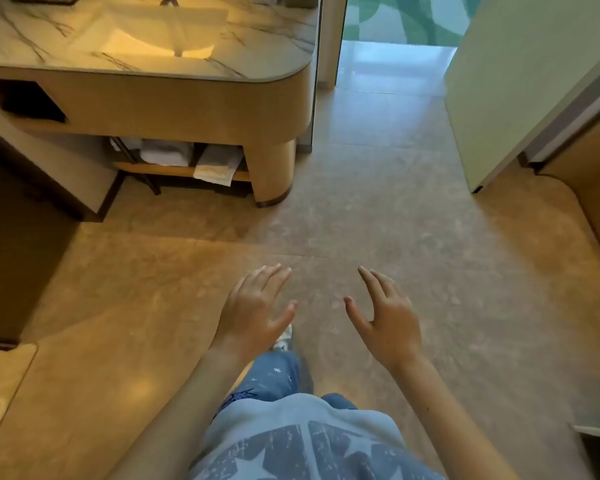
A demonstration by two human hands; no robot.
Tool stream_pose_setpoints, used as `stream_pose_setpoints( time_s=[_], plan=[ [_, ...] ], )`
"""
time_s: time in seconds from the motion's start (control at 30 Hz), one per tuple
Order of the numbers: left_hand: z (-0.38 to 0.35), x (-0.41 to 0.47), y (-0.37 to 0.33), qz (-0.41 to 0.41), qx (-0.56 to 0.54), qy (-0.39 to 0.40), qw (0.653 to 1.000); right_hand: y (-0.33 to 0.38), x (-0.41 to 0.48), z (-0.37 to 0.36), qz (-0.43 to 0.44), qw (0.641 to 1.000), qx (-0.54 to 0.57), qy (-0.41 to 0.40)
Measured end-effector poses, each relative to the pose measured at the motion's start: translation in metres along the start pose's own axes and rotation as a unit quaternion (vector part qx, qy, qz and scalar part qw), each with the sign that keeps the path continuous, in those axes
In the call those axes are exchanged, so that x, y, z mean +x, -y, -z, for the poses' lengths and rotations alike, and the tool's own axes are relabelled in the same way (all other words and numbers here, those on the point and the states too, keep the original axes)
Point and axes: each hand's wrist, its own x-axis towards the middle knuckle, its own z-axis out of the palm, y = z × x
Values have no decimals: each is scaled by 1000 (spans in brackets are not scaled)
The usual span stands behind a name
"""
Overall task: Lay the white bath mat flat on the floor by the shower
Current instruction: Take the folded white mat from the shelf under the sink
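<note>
My left hand [253,310] and my right hand [385,317] hover side by side over the tiled floor [378,237], palms down, fingers spread, holding nothing. Folded white cloths lie on the low shelf under the vanity: one stack [165,152] to the left and one folded piece [217,166] hanging over the shelf edge. I cannot tell which of them is the bath mat. Both hands are well short of that shelf, which sits up and to the left of them.
The marble vanity [146,53] with its sink fills the upper left, and its rounded leg [274,174] stands on the floor. An open doorway [392,64] lies straight ahead, with a pale door [506,81] on the right. A curved raised edge [575,216] borders the floor at right.
</note>
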Motion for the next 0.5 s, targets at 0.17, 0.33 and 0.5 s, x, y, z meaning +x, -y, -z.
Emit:
stream_pose_setpoints(
  time_s=[0.17,0.33,0.5],
  plan=[
    [0,72,27,-1,-24,-30,999,-12,74,-12,-15,1000,-13,2],
    [-5,168,65,-16,-26,-27,999,-13,174,-21,-8,999,-30,-18],
    [19,286,90,-55,-28,-53,997,-5,284,-10,1,998,-37,-53]
  ],
)
